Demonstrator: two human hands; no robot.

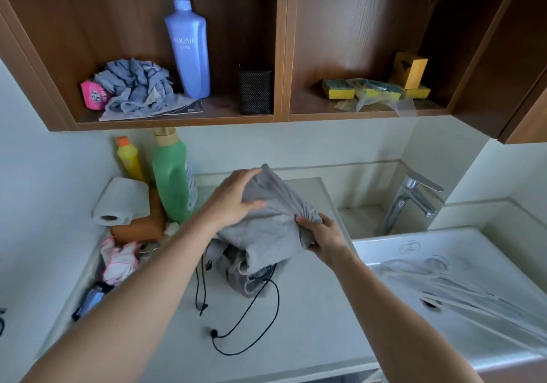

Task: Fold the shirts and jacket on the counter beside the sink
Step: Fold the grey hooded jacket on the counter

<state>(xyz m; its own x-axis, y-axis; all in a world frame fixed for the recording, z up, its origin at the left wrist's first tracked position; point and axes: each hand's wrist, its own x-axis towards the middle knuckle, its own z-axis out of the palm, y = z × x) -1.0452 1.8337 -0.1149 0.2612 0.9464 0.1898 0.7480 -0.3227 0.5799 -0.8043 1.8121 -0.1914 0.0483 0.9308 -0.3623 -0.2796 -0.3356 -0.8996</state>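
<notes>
1. Left of the sink [444, 276], we hold one grey shirt [266, 228] over one corded garment [248, 282].
2. Our left hand [236, 196] grips its far edge; our right hand [324, 239] pinches a bunch.

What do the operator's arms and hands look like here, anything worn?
Nothing worn that shows. The left forearm and right forearm are bare down to the frame edge, with no sleeve in view. The left hand and right hand are ungloved. No watch, band or ring is visible, and there are no cables or markers on them.
</notes>
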